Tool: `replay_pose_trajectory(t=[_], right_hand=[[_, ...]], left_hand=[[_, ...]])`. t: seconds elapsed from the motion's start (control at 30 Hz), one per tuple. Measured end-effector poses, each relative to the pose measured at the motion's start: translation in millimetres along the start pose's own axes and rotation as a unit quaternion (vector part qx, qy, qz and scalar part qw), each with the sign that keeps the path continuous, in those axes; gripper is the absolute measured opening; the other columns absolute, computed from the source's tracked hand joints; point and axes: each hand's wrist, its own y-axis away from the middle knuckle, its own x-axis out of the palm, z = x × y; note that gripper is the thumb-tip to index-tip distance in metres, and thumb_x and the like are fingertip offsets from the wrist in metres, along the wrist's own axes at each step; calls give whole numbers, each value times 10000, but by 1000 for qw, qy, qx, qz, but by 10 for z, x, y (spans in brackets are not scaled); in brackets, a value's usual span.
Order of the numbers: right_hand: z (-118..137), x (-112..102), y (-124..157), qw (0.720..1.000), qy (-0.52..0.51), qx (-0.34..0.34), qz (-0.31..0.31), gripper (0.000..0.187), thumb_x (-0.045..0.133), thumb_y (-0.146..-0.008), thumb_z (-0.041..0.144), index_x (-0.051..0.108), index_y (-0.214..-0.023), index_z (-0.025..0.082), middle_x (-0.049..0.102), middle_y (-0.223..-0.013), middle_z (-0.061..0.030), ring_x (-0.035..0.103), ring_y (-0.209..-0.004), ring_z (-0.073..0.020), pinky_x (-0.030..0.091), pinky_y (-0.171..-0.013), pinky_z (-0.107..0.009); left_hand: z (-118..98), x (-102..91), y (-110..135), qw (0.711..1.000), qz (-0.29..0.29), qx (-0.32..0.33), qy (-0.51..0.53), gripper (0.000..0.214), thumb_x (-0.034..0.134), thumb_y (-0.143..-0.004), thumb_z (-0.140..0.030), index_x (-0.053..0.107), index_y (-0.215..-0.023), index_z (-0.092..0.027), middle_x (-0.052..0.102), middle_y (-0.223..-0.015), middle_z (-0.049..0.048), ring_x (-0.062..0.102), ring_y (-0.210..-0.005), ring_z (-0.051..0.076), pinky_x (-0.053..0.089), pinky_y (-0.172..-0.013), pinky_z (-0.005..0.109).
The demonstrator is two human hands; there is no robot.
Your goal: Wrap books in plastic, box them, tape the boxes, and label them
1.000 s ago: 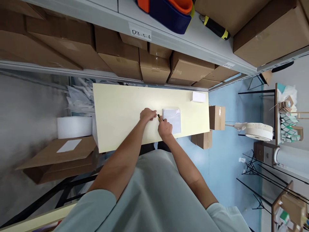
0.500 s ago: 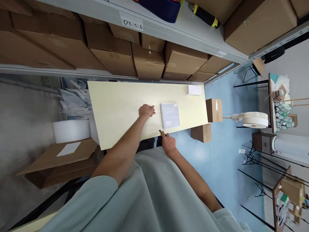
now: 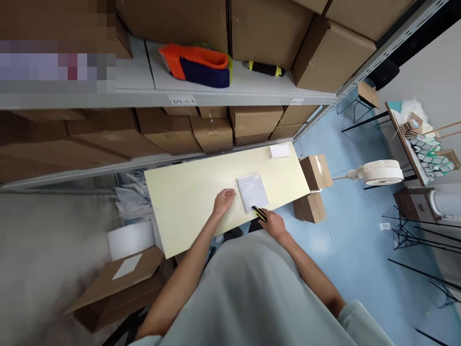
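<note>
My left hand (image 3: pixel 224 200) rests on the pale yellow table (image 3: pixel 187 197), fingers curled loosely, holding nothing, just left of a flat white packet (image 3: pixel 252 191). At the table's near edge, just below the packet, my right hand (image 3: pixel 272 223) is closed on a black and yellow utility knife (image 3: pixel 259 214). The knife's tip points toward the packet's near corner.
A small white box (image 3: pixel 280 151) lies at the table's far right corner. Cardboard boxes (image 3: pixel 212 132) fill the shelf behind; an orange and blue tape dispenser (image 3: pixel 196 66) sits on the shelf above. Boxes (image 3: pixel 314 188) and a white fan (image 3: pixel 382 173) stand right of the table; a foam roll (image 3: pixel 130 239) left.
My right hand drew the knife away from beside the left hand, down to the table's near edge. The left hand stayed on the table. My head tilted up, showing more shelf.
</note>
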Motion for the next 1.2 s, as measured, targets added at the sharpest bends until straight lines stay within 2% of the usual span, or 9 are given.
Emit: replay_pose_trajectory(t=[0.13,0.3,0.43,0.57,0.7,0.83,1.0,1.1,1.2], right_hand=[[8,-524,-440,998,-36,-2,-53,465,676,-1013,325,526,-1445,241,799,-1236,-102,777,-1110,-283,524,-854,-328],[167,-1536,-977,983,-77,-75,-147,389,653,-1019,335,532,-1371,223,805,-1111,-81,785,-998,-280,513,-807,-323],[307,-2480,-1303,948,-78,-173,-254,358,631,-1038,372,599,-1368,239,706,-1319,-113,745,-1095,-273,538,-848,-328],[446,-3316,-1622,919,-32,-250,-304,408,590,-1079,362,604,-1470,245,618,-1399,-140,719,-1099,-270,543,-876,-336],[603,-3879,-2050,901,21,-295,-317,404,601,-1084,300,629,-1477,212,637,-1380,-149,671,-1170,-282,493,-1027,-375],[719,-4153,-2494,898,59,-319,-299,345,625,-1065,245,716,-1396,214,674,-1331,-140,608,-1269,-291,417,-1118,-402],[743,-4267,-2759,890,53,-342,-298,365,582,-1071,222,726,-1406,202,681,-1359,-150,562,-1314,-308,357,-1194,-457],[578,-4005,-2723,866,6,-362,-346,435,509,-1089,222,643,-1501,181,584,-1493,-191,492,-1387,-336,367,-1194,-508],[202,-3264,-2595,845,-77,-377,-371,457,417,-1121,256,575,-1546,202,516,-1556,-184,461,-1447,-325,384,-1207,-511]], left_hand=[[-456,59,129,996,-14,84,23,191,633,-852,-334,724,-992,-242,819,-1003,70,774,-979,232,618,-951,371],[-1354,69,25,982,-64,177,29,254,691,-824,-332,735,-1068,-277,785,-939,37,770,-923,220,633,-937,385],[-2178,54,-181,961,-117,250,30,244,656,-898,-373,732,-1111,-283,783,-1010,50,765,-971,215,618,-972,383],[-2907,27,-406,944,-160,289,14,249,611,-942,-353,735,-1132,-251,794,-1072,78,765,-1007,223,612,-971,378],[-3261,12,-522,937,-184,296,8,283,577,-942,-324,729,-1164,-238,792,-1121,82,758,-1055,222,600,-1000,375],[-3077,118,-460,941,-195,277,13,276,576,-951,-355,731,-1160,-263,796,-1108,75,762,-1078,233,602,-1008,384],[-2390,296,-377,959,-193,206,13,249,581,-939,-331,735,-1128,-278,807,-1090,76,773,-1041,237,623,-982,403],[-1860,314,-328,971,-195,137,1,241,589,-915,-297,735,-1105,-269,813,-1093,81,776,-1019,236,633,-969,402],[-1227,307,-205,979,-198,42,-3,233,603,-898,-289,730,-1089,-248,807,-1166,90,772,-1057,242,622,-999,404]])
